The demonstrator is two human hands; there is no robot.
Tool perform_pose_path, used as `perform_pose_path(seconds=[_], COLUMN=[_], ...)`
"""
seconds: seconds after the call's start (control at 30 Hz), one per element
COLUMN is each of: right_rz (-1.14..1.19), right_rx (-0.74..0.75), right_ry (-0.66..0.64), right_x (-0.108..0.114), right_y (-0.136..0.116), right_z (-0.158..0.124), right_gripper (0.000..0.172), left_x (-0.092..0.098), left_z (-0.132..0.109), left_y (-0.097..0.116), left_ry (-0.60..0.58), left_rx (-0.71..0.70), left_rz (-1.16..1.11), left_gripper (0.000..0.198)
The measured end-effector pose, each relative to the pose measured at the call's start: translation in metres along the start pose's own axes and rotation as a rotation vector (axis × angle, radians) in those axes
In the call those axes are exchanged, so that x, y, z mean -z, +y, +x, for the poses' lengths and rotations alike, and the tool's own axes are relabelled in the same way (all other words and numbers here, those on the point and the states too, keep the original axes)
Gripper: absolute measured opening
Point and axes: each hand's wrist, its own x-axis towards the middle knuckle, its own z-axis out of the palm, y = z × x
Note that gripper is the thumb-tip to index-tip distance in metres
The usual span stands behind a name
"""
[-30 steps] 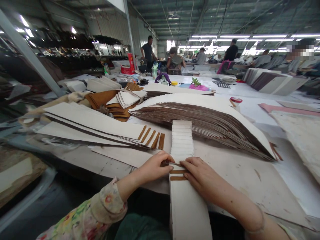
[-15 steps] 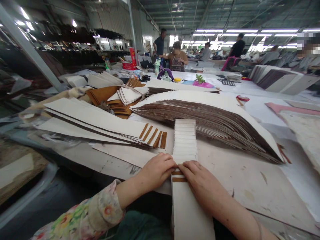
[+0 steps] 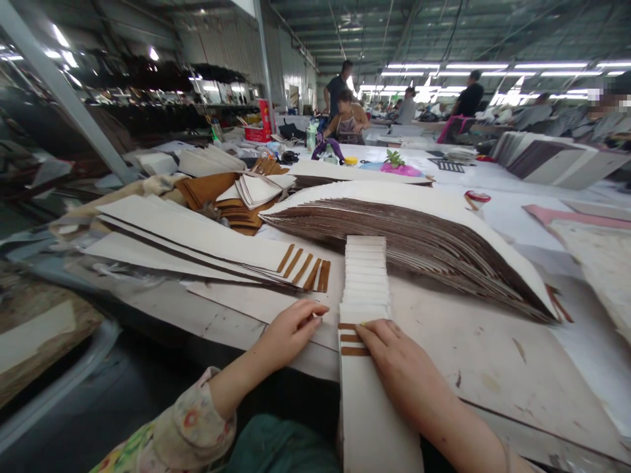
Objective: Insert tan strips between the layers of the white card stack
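A long white strip stack point(image 3: 369, 401) with brown edge bands point(image 3: 352, 338) runs from my lap up onto the table. My right hand point(image 3: 394, 358) rests flat on it, fingertips pressing just right of the brown bands. Beyond them a staggered row of white strip ends point(image 3: 365, 272) fans away from me. My left hand point(image 3: 290, 332) lies on the table just left of the strips, fingers loosely curled, holding nothing.
A large fanned pile of brown-and-white sheets point(image 3: 414, 236) lies beyond the strips. White strips with brown tips point(image 3: 207, 246) fan out on the left, tan leather pieces point(image 3: 207, 187) behind them. Other people work at far tables point(image 3: 348, 118). A pink-edged sheet point(image 3: 572, 217) lies right.
My left hand has drawn back left off the strips, uncovering a third brown band. The right hand stays pressed on the stack. The camera shifted slightly.
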Motion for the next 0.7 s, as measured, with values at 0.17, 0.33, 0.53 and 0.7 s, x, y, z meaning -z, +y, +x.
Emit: perform_pose_path(seconds=[0.17,0.33,0.53,0.7], right_rz=[0.046,0.062,0.068,0.05], right_rx=[-0.017,-0.048,-0.053,-0.073], right_ry=[0.06,0.105,0.105,0.14], right_x=[-0.004,-0.009,-0.006,-0.008], right_y=[0.0,-0.003,-0.004,-0.008], right_z=[-0.002,-0.002,-0.002,-0.008], right_gripper=[0.027,0.025,0.024,0.025], left_x=[0.002,-0.006,-0.01,-0.006], left_z=[0.026,0.045,0.05,0.059], left_y=[0.013,0.018,0.022,0.032], left_ry=[-0.033,-0.082,-0.084,-0.166], left_rx=[-0.041,-0.117,-0.044,0.011], left_rz=[0.054,0.238,0.321,0.221], left_gripper=[0.024,0.02,0.01,0.01])
